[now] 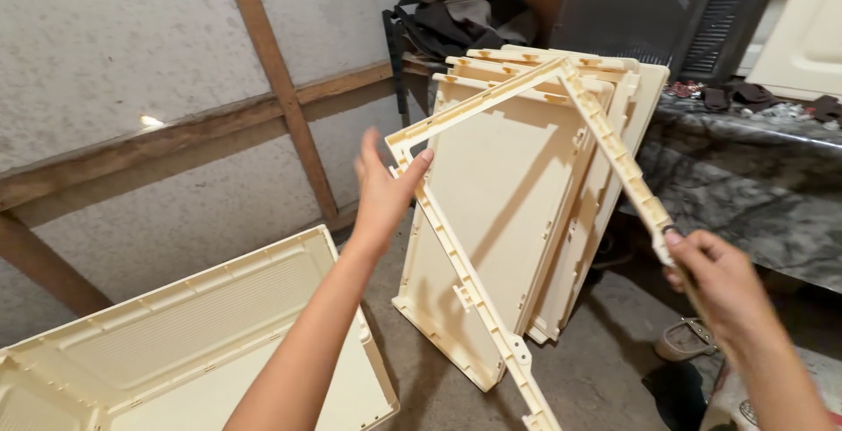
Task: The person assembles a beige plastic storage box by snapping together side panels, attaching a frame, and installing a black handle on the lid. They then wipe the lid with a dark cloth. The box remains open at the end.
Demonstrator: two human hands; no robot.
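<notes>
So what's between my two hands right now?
In the head view, the cream plastic frame spans from left hand to right hand; through its opening show leaning cream panels.

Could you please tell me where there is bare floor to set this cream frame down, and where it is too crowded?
Bare concrete floor lies between the leaning panel stack and the sandal. A narrower strip runs between the flat panel and the stack. The stone counter is cluttered on top; both hands, left and right, hold the frame.
</notes>
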